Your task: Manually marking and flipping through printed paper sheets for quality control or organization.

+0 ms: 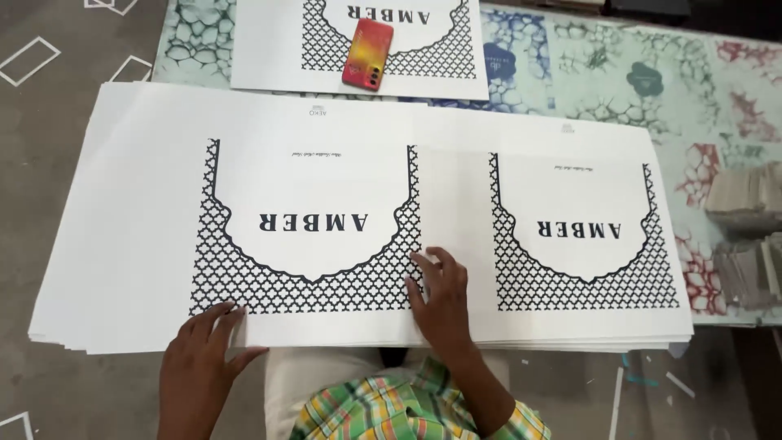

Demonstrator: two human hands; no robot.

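Two stacks of white printed sheets [326, 220] lie side by side, each bearing one black lattice arch. A third sheet [269, 49] beyond carries one red-orange phone [367, 54]. Left hand [199, 363] and right hand [440, 297] press flat, fingers spread, holding nothing.

Open sheet surface, clutter at the edges

The stack of printed sheets [342, 212] lies flat and unobstructed; a red phone [367, 54] sits on the far sheet [269, 49], and bundles of grey card [745, 236] crowd the right edge.
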